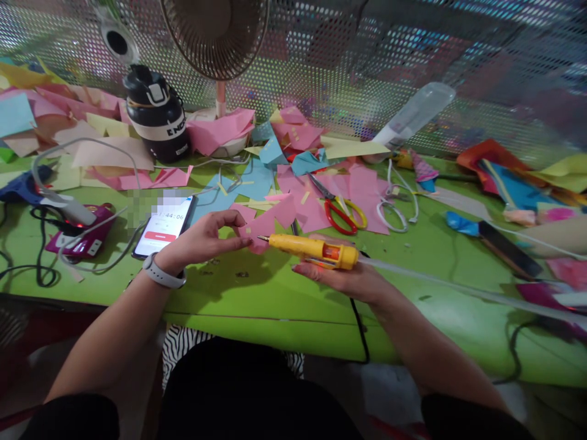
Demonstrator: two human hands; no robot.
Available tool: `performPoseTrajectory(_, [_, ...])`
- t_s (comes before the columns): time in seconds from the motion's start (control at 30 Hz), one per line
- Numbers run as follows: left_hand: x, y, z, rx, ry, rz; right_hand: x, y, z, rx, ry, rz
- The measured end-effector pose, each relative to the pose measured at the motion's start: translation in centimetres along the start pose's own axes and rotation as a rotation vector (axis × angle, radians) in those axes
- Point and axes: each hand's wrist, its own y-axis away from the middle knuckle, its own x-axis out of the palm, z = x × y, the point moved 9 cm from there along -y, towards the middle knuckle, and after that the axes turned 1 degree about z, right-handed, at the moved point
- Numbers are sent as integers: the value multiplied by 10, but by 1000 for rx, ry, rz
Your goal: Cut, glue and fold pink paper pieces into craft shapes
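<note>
My left hand (pixel 202 239), with a white band on its wrist, pinches a small folded pink paper piece (pixel 268 225) just above the green table (pixel 257 293). My right hand (pixel 342 276) grips a yellow glue gun (pixel 314 249) lying sideways, its metal tip touching or nearly touching the pink piece. A clear glue stick (pixel 458 287) trails out of the gun's back to the right. A black cord drops from the gun over the table's front edge.
A phone (pixel 165 226) with a lit screen lies left of my hand. Red-and-yellow scissors (pixel 339 211) lie behind the gun. A black bottle (pixel 158 116), a fan (pixel 215 36) and heaps of coloured paper scraps fill the back. Cables and a blue glue gun (pixel 22 186) lie left.
</note>
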Motion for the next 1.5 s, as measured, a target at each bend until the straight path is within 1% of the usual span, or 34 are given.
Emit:
performPoseTrajectory(0.13, [1, 0, -1, -2, 20, 4, 1, 1, -3, 11, -21, -28])
performPoseTrajectory(0.33, [2, 1, -3, 13, 32, 13, 3, 0, -7, 15, 82, -41])
performPoseTrajectory(0.57, [4, 0, 0, 39, 64, 27, 5, -1, -1, 16, 151, -36])
performPoseTrajectory(0.7, [5, 1, 0, 38, 75, 25, 7, -1, -3, 55, 180, -14])
performPoseTrajectory(0.9, [5, 0, -3, 45, 34, 27, 9, -1, -5, 36, 156, -2])
performPoseTrajectory(1.07, [5, 0, -4, 78, 46, 22, 6, 0, -8, 76, 93, 2])
performPoseTrajectory(1.23, [4, 0, -4, 85, 44, 9, 7, -1, -4, 24, 139, 2])
performPoseTrajectory(1.5, [5, -1, -2, 91, 40, 21, 5, 0, 5, -34, 332, -48])
